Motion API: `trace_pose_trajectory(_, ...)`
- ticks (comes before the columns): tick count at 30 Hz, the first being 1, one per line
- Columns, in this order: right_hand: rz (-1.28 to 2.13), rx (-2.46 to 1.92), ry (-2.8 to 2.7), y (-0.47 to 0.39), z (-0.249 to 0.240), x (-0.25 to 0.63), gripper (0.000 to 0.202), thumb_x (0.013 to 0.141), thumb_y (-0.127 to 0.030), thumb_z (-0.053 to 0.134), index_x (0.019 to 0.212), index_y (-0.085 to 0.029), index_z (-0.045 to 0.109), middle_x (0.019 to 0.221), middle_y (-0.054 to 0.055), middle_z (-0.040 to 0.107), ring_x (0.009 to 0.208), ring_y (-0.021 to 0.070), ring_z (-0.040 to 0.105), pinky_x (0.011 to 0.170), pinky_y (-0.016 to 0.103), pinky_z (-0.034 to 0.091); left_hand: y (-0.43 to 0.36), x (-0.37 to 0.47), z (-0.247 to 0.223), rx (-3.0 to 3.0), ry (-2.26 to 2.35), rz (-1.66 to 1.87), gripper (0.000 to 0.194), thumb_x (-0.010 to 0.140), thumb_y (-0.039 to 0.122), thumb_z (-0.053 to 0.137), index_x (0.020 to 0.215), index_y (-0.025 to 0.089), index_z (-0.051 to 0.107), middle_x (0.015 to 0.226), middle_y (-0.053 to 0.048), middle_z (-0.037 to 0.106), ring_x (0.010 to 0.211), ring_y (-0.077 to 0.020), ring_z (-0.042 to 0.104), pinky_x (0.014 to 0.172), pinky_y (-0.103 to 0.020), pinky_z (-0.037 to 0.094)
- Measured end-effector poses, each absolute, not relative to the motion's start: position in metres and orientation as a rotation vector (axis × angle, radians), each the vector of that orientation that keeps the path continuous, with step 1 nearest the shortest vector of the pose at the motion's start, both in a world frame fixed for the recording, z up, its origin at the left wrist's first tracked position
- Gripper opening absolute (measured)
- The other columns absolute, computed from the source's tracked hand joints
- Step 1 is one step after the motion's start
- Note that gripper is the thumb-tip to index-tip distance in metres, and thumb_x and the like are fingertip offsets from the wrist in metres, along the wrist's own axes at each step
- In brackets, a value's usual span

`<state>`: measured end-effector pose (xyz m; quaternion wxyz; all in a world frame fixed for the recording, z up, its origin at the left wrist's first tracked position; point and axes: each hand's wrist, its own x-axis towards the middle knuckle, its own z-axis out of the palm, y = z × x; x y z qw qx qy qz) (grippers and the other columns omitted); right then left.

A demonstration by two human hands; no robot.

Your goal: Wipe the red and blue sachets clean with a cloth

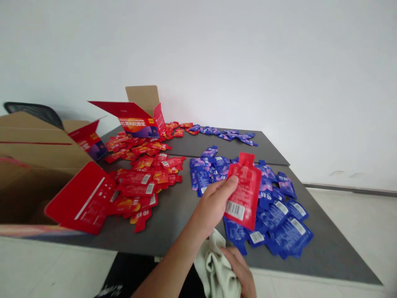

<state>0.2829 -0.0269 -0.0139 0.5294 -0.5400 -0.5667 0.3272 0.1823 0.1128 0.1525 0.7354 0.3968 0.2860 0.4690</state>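
In the head view my left hand (214, 205) is closed on a red spouted pouch (246, 188), thumb over its edge. The pouch is held up, with its printed back and white barcode label showing and its spout end at the top. Below it, at the table's front edge, my right hand (238, 269) is closed on a crumpled pale cloth (215, 265); some of its fingers are hidden. Blue pouches (279, 215) lie in a loose pile behind and right of the held pouch. A heap of red pouches (139, 188) lies to the left.
A large open carton (34, 165) stands at the left, its red flap (83, 198) jutting over the dark table (176, 219). Farther back is an open red box (141, 120). More blue pouches (232, 134) line the far side, near the white wall (248, 62).
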Motion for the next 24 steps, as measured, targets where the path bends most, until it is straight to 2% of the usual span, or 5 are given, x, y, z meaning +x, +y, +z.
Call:
trace_pose_trajectory(4,0.587,-1.135,-1.442,-0.028,-0.013,0.281,0.026,0.093,-0.039,0.072,0.117,-0.031,0.080,0.105,0.007,0.078,0.100,0.0295,0.075,0.086,0.036,0.063,0.047,0.141,0.121,0.834,0.737,0.751,0.058,0.078,0.069,0.077,0.079,0.012,0.070,0.066,-0.002,0.062,0.055,-0.0095,0.051,0.055,-0.021,0.037)
trace_pose_trajectory(12,0.541,-1.153,-1.452,-0.028,0.000,0.276,0.035,0.095,-0.025,0.067,0.129,-0.032,0.072,0.112,0.005,0.075,0.101,0.0215,0.074,0.084,0.026,0.060,-0.009,0.057,0.065,0.869,1.042,0.647,0.066,0.078,0.078,0.071,0.086,0.013,0.071,0.073,-0.003,0.065,0.062,-0.0129,0.052,0.060,-0.024,0.038)
trace_pose_trajectory(16,0.518,-1.177,-1.469,-0.029,-0.006,0.278,0.040,0.093,-0.018,0.065,0.129,-0.032,0.072,0.114,0.004,0.075,0.103,0.0198,0.073,0.086,0.024,0.059,0.004,0.026,0.051,1.194,1.266,0.657,0.060,0.093,0.074,0.052,0.089,0.016,0.070,0.069,-0.002,0.065,0.062,-0.0171,0.056,0.059,-0.026,0.039)
trace_pose_trajectory(21,0.491,-1.201,-1.484,-0.029,-0.009,0.280,0.042,0.092,-0.017,0.066,0.130,-0.032,0.071,0.119,0.005,0.075,0.106,0.0213,0.073,0.088,0.026,0.059,0.042,0.009,0.043,1.574,1.483,0.723,0.049,0.100,0.051,0.045,0.133,0.020,0.064,0.108,-0.009,0.078,0.095,-0.0265,0.072,0.082,-0.033,0.052)
trace_pose_trajectory(24,0.494,-1.208,-1.492,-0.029,-0.006,0.279,0.041,0.093,-0.017,0.065,0.131,-0.033,0.071,0.119,0.005,0.075,0.107,0.0222,0.073,0.089,0.028,0.059,0.057,0.009,0.040,1.624,1.620,0.661,0.060,0.102,0.046,0.041,0.154,0.017,0.046,0.105,-0.011,0.078,0.091,-0.0278,0.075,0.082,-0.036,0.054)
